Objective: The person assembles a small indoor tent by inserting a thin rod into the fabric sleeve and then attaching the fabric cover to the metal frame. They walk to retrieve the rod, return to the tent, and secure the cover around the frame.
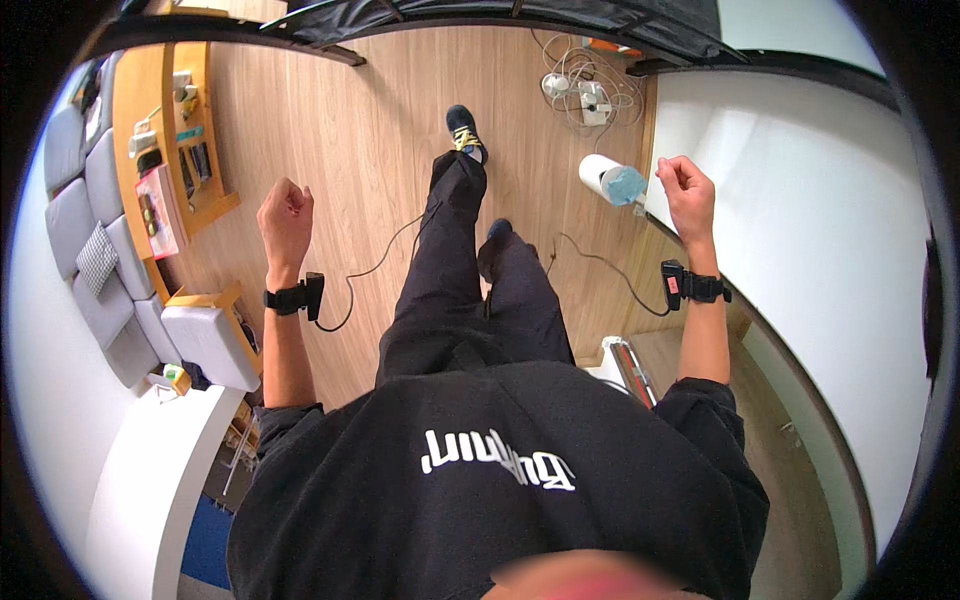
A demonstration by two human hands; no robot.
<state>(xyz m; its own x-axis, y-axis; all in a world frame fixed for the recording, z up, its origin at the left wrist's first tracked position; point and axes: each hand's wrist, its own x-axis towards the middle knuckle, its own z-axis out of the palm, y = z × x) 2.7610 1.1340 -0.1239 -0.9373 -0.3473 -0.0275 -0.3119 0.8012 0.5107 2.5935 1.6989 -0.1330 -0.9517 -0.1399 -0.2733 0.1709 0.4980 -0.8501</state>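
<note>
My left hand (286,222) is raised over the wooden floor on the left, its fingers curled into a loose fist with nothing seen in it. On the right my right hand (689,203) is also held up, fingers closed, with no object showing. Nearest to it, toward the middle, stands a white cylindrical bin (596,172) with a pale blue liner at its top. Each wrist wears a black strap with a small black device; these are the left strap device (314,296) and the right strap device (673,285). A thin dark cable runs from each device toward my legs.
White cords and a power strip (594,103) lie on the floor at the far right. A wooden table (152,80) with small items and a grey sofa (108,185) line the left. A white wall panel (810,200) bounds the right; a black-framed structure (500,18) crosses the far end.
</note>
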